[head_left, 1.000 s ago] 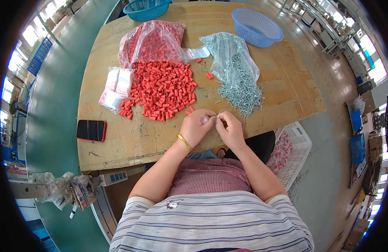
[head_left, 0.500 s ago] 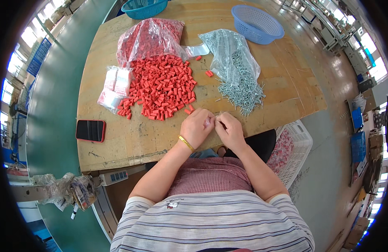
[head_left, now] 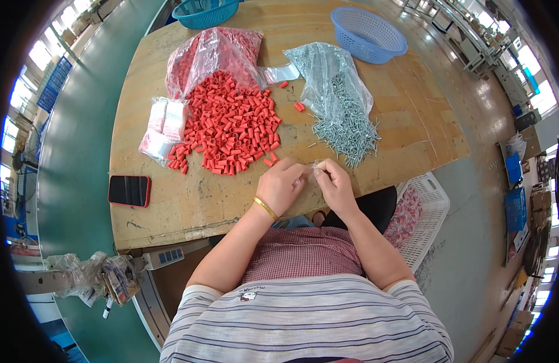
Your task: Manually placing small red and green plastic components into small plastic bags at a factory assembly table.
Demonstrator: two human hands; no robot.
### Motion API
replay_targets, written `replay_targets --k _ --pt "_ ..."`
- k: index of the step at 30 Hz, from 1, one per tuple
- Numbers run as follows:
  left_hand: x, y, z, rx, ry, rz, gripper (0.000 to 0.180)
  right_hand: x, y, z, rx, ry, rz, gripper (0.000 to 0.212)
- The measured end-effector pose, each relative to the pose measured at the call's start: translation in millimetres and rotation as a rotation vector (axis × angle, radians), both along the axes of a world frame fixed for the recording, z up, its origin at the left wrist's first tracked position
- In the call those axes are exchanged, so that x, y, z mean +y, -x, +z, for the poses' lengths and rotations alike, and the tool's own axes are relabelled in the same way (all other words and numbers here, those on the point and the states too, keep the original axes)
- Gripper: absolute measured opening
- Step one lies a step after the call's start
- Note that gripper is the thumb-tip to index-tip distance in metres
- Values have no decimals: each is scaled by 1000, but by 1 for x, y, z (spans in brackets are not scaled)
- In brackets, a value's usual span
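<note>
My left hand [head_left: 281, 186] and my right hand [head_left: 336, 186] are close together at the table's near edge. Both are closed, fingertips pinching a small clear plastic bag [head_left: 314, 166] stretched between them; most of it is hidden by the fingers. Just beyond my left hand spreads a heap of red tapered plastic caps [head_left: 231, 127], spilling from a large clear bag [head_left: 216, 57]. Past my right hand lies a pile of small silvery screws [head_left: 349, 136], partly inside another clear bag [head_left: 328, 75]. A few loose red caps [head_left: 271, 159] lie by my left fingers.
Left of the caps are stacked small clear bags [head_left: 164, 124] and a phone [head_left: 129, 191]. A teal basket [head_left: 205, 15] and a blue basket [head_left: 369, 37] stand at the far side. Below the table's right edge, a white crate [head_left: 434, 206] holds filled red-and-clear packets [head_left: 406, 215].
My hands have drawn slightly apart, and more of the clear bag shows between the fingertips. The view has shifted a little; the heaps look unchanged.
</note>
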State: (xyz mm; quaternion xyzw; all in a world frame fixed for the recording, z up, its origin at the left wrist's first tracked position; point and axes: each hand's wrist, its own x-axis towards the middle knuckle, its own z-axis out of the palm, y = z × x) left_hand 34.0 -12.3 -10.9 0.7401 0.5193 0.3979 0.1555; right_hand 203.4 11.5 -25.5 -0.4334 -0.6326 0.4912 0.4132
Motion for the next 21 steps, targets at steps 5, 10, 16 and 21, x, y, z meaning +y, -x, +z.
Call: replay_targets --k 5,10,16,21 --pt "-5 0 7 -93 45 -57 15 -1 2 1 -1 -58 -47 11" --pt "-5 3 2 -76 53 -50 13 -3 4 2 -9 -76 -43 12" --pt "-17 12 5 -18 35 -2 13 0 10 12 -73 -4 14 11" --pt "-39 30 11 -63 105 2 11 36 31 39 -305 -153 86 14"
